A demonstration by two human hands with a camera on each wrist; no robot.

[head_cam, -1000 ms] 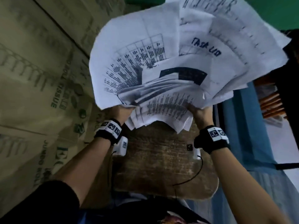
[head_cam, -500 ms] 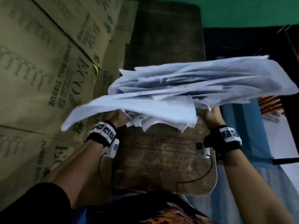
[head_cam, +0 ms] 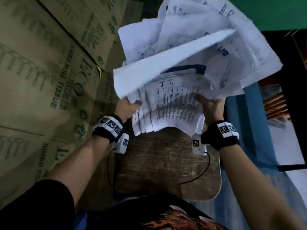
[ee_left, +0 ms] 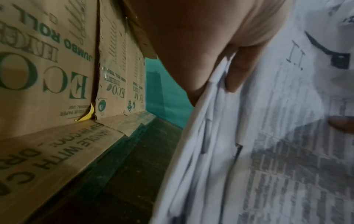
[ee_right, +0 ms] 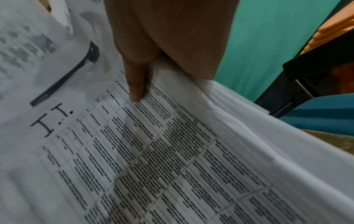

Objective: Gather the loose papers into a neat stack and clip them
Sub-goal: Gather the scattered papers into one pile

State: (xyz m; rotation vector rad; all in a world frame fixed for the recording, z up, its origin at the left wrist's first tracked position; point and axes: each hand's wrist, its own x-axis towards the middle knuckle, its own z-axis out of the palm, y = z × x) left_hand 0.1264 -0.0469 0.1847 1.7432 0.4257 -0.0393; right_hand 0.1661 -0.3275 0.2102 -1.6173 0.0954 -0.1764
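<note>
The left hand (head_cam: 126, 108) has its grip clamped on the papers' (head_cam: 176, 105) left edge, the right hand (head_cam: 210, 108) likewise on the right, lifting them above the bench (head_cam: 166, 163). They're gathered but splayed; squaring and clipping remain, and I see no clip.

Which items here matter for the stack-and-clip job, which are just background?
Job:
papers, an uneven bundle
left hand, gripping its left edge
right hand, gripping its right edge
No clip visible.

Background:
cardboard boxes
wooden table
green wall
</note>
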